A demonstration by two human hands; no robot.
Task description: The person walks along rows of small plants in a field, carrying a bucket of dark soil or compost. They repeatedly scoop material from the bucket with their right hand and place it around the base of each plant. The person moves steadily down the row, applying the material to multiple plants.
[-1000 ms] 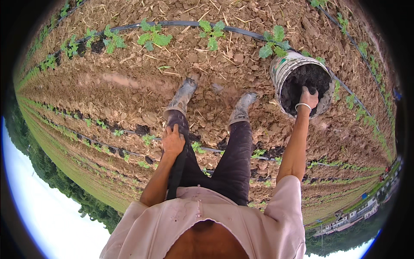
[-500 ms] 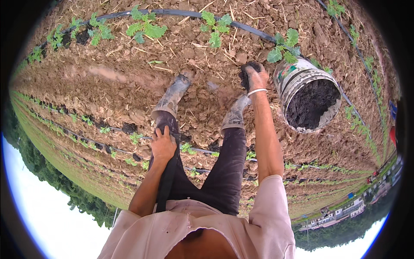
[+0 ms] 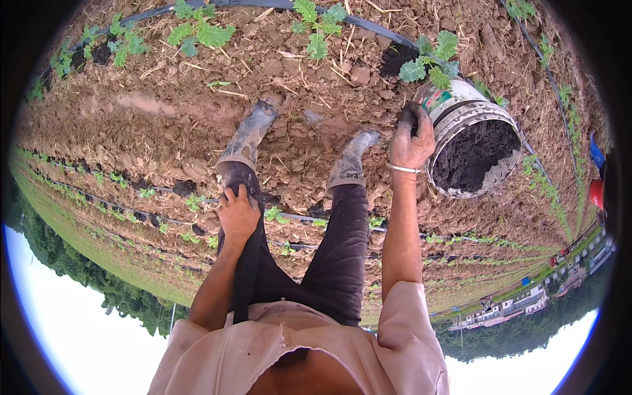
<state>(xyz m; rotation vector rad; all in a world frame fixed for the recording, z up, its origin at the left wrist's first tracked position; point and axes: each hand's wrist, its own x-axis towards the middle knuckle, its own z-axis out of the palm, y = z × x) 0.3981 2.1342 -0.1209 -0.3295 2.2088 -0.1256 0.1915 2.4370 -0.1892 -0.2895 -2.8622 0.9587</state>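
My right hand [image 3: 413, 140] hangs just left of the bucket [image 3: 454, 99], its fingers loosely bent, apart and blackened, with no clump seen in them. Dark crumbly soil [image 3: 475, 157] partly fills this dirty white bucket, which tilts toward me. Beyond the hand, a small heap of dark soil [image 3: 397, 59] lies beside a leafy green seedling [image 3: 431, 60]. My left hand [image 3: 238, 214] rests on my left knee, fingers spread over the dark trousers. Beside it a black strap [image 3: 247, 276] runs down toward my shirt.
A black drip hose [image 3: 368, 25] curves along the far row of seedlings [image 3: 203, 31]. Brown cloddy ground with straw lies around my muddy boots [image 3: 253, 128]. More planted rows run behind me. A red object [image 3: 596, 193] stands at the right edge.
My right hand has let go of its dark soil beside the seedling and moved back toward me, next to the bucket. The left hand stays on the knee.
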